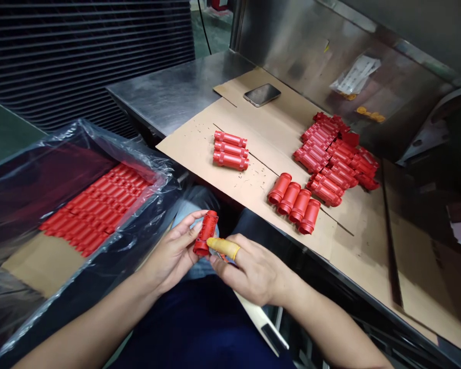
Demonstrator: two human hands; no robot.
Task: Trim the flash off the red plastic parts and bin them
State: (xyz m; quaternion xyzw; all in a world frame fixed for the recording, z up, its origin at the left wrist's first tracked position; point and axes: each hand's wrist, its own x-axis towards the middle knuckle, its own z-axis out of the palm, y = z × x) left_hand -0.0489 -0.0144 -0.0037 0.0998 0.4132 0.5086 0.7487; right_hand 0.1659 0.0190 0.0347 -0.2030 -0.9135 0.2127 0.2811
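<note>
The left hand grasps a short red plastic tube with flared ends, thumb on its upper face and the other fingers behind it. The tube is held above the person's lap, just off the near edge of the brown cardboard sheet, and its long axis runs away from the body, the far end leaning slightly right. It lies to the left of and just ahead of the right hand, whose index finger, in a yellow rubber finger cover, sets its tip at the tube's near right side; both hands are equally close to it. The right fingers are curled, with the thumb beneath.

An orange and dark sliver shows under that index finger, but the hand covers most of it, so one cannot tell whether it is gripped or what it is. The flat cream strip with a black end below the right hand is partly covered too. The tube's underside and the left fingertips behind it are hidden, and both forearms are cut off by the lower border
</note>
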